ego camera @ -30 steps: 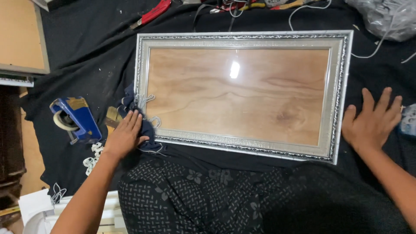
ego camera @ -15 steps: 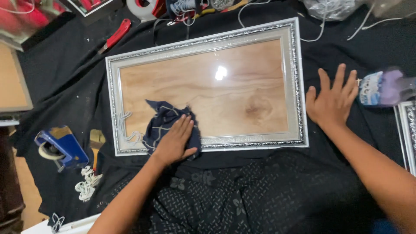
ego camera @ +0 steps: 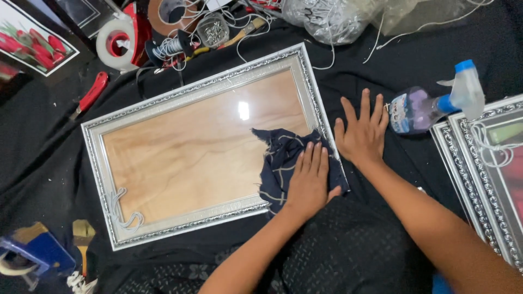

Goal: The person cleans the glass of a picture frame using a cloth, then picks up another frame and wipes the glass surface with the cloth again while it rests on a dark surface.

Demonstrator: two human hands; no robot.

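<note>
Left hand (ego camera: pixel 309 182) slid cloth (ego camera: pixel 283 163) rightward across frame (ego camera: pixel 204 90).

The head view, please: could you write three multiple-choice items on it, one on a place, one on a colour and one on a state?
1. Where does the dark cloth lie?
A. on the frame's right end
B. on the spray bottle
C. by the tape roll

2. What colour is the spray bottle's cap?
A. red
B. blue
C. green

3. How is the right hand?
A. fisted
B. gripping the bottle
C. flat, fingers spread

Answers: 1 A, the left hand presses it onto the silver frame there; 2 B, the top is blue; 3 C, it lies palm down beside the frame.
</note>
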